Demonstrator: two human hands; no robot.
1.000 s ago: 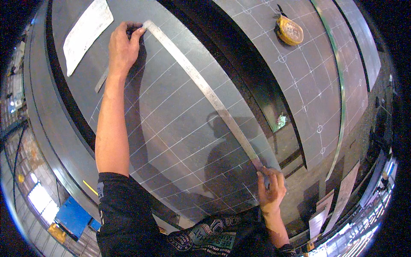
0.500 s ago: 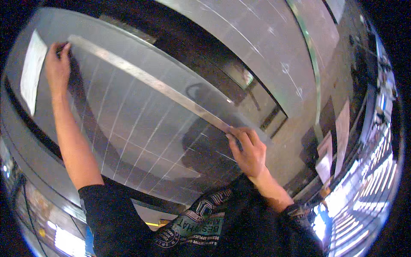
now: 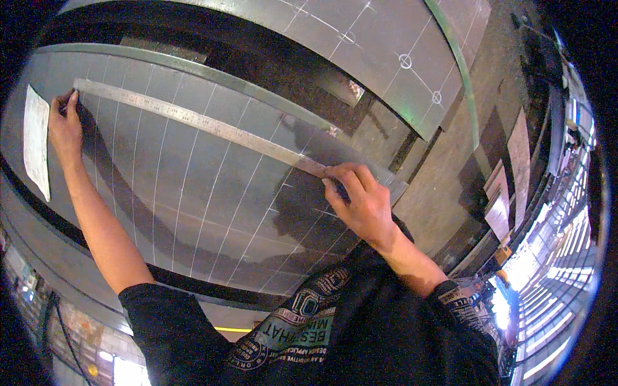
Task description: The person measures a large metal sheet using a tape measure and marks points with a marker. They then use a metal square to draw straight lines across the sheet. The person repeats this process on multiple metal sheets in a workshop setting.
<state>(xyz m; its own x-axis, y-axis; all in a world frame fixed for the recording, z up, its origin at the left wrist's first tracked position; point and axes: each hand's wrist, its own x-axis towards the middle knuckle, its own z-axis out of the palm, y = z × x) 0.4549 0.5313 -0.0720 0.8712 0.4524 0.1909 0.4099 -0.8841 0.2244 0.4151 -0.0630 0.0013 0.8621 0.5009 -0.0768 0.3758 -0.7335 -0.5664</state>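
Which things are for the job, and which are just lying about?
In use:
Long metal ruler, left hand at one end, right hand toward the other
Line-marked dark plate underneath

Probably lying about:
Circle-marked plate
Brownish flat piece, far right
White paper sheet, maybe needed

Markings too small to read line the steel ruler point(image 3: 193, 118) between the left hand point(image 3: 66, 128) and right hand point(image 3: 364, 199). Pale lettering stands on the black shirt point(image 3: 309, 331) below the latter; circled crosses mark the metal plate point(image 3: 381, 48) beyond.
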